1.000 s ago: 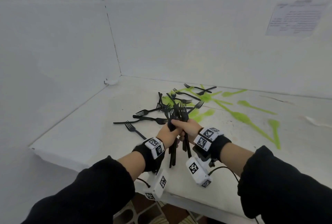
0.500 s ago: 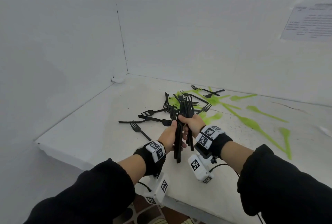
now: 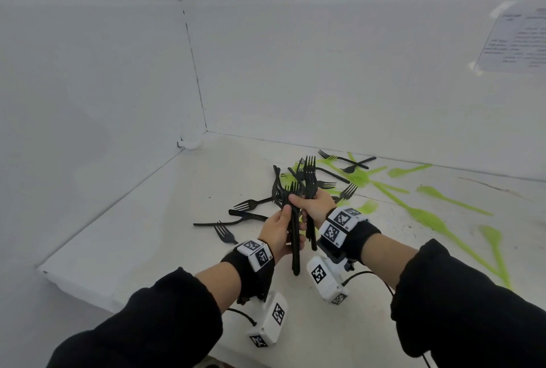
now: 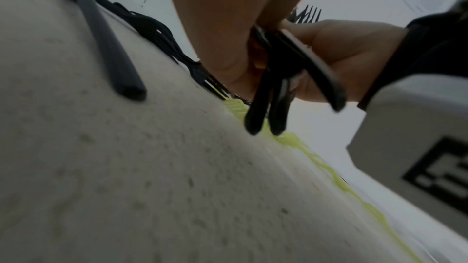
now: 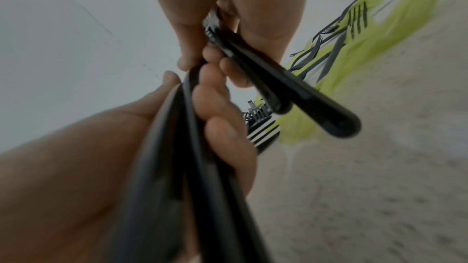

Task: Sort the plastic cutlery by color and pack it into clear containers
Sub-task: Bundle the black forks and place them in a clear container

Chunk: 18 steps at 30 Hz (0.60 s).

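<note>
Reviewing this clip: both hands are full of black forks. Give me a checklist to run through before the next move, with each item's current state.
1. Left hand grips its bundle of black forks: ok, fingers curl round the handles.
2. Right hand grips a second fork bundle: ok, tines point up.
3. Held bundles are one colour: ok, only black shows in both wrist views.
4. Handles lined up for merging: not ok, the two bundles cross at an angle.
5. Clear container within sight: not ok, none shows in any view.
6. Table sorted: not ok, loose black forks still lie on it, some overlapping the green cutlery.
</note>
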Tool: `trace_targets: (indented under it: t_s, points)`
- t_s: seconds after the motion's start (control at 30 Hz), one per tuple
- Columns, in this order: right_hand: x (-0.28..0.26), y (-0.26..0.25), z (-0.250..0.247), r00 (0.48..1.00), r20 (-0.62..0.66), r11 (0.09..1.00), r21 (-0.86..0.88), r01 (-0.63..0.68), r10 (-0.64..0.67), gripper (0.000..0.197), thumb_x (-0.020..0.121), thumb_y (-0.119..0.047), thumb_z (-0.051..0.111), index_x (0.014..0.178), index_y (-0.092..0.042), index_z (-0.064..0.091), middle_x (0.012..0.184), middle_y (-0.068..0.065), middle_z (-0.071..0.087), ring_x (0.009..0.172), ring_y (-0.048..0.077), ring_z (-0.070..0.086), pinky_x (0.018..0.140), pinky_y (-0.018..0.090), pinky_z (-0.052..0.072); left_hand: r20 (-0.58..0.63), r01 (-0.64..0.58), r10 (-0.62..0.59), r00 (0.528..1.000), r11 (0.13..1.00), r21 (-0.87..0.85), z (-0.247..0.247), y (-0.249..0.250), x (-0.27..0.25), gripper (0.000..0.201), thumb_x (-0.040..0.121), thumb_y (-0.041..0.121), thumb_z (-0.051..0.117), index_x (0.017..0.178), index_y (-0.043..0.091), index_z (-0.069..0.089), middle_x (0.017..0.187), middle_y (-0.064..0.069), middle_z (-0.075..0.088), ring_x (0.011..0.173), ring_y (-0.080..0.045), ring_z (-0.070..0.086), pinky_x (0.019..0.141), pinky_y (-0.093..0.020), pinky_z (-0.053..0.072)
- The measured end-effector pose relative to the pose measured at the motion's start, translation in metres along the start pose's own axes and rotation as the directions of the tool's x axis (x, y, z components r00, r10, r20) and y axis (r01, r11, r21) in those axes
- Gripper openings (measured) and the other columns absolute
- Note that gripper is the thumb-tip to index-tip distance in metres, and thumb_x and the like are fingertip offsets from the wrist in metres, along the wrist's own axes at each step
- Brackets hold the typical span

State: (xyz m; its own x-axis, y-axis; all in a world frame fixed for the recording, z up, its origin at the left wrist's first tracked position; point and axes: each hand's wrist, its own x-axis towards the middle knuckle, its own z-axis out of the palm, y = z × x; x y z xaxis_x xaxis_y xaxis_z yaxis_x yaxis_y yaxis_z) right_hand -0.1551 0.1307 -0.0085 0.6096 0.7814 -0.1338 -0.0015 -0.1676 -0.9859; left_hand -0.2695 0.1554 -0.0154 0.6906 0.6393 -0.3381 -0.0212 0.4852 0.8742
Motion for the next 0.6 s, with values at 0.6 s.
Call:
trace_targets:
  t_s: [0.6]
  points:
    - [0.054, -0.017, 0.008, 0.995, 0.103, 0.999, -0.034, -0.012, 0.015, 0.020, 0.079, -0.014, 0.072, 0.071, 0.000, 0.061, 0.074, 0.027, 0.053, 0.060, 0.029, 0.047, 0.056, 0.036, 0.044, 0.085, 0.198, -0.213, 0.973, 0.967, 0.159, -0.021, 0.036, 0.038, 0.035, 0.098, 0.031, 0.029, 0.099, 0.016, 0.061, 0.079, -0.011, 0.066, 0.064, -0.028, 0.061, 0.071, -0.036, 0.050]
